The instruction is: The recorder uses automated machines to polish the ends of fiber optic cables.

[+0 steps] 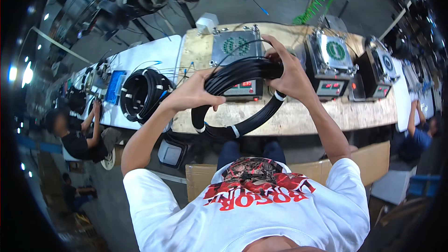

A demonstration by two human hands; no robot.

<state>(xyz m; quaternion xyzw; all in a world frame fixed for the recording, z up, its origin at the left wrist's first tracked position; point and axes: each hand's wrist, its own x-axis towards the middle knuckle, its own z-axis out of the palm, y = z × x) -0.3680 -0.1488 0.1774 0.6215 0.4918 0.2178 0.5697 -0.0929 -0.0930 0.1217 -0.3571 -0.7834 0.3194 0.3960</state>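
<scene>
Between my two hands hangs a thick coil of black cable (242,71), bound at spots with white ties. My left hand (198,92) grips its upper left side, thumb across the front of the strands. On the upper right side my right hand (289,74) is closed round the bundle, with the index finger stretched up beyond it. The coil is tilted, its lower part hanging by the near edge of the wooden table (298,119). Behind it, partly covered, stands a metal box (221,49) with a green-marked top plate and a red display.
Two similar metal boxes, one with a green-marked top (336,51) and a darker one (385,63), stand to the right. More black cable coils (145,94) sit on the white table (163,49) at left, near a blue tray (115,87). Co-workers sit on both sides.
</scene>
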